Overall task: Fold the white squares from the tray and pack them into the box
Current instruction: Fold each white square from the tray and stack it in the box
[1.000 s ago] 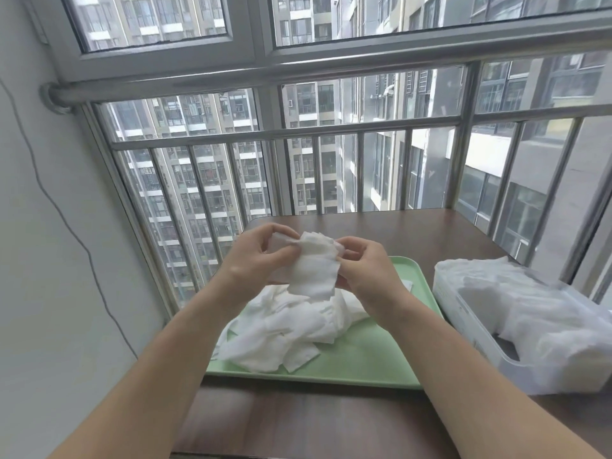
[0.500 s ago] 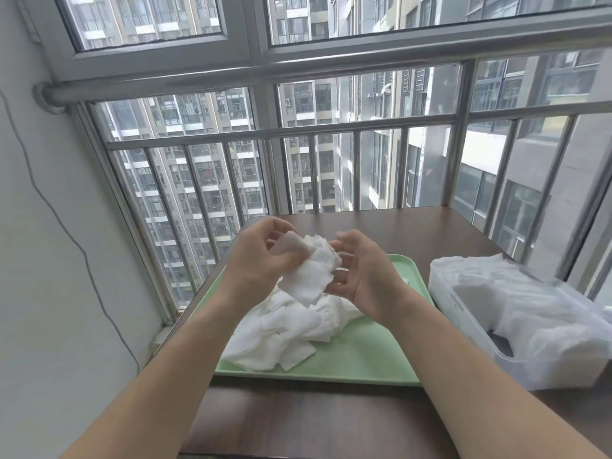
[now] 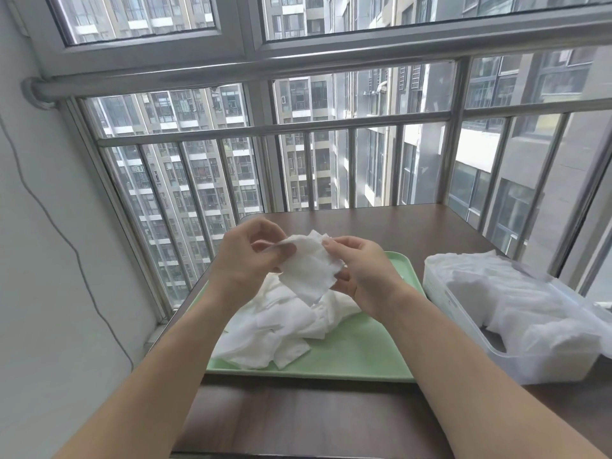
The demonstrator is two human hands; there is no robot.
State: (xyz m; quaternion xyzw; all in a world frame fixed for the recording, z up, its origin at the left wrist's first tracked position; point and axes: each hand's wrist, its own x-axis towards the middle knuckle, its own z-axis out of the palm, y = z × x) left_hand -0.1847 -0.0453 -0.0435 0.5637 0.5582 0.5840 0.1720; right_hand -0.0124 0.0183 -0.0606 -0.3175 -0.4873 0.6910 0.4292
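A white square (image 3: 309, 270) hangs in the air between the two hands, above the pile of squares (image 3: 275, 326) on the green tray (image 3: 357, 356). The left hand (image 3: 245, 260) pinches its upper left edge between thumb and curled fingers; the right hand (image 3: 364, 270) pinches its right edge the same way. The clear box (image 3: 516, 326), heaped with white squares, stands just right of the tray on the brown table (image 3: 314, 422).

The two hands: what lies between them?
A white square, pinched at its edges by the left hand and the right hand, hanging over the pile on the green tray, in the head view.
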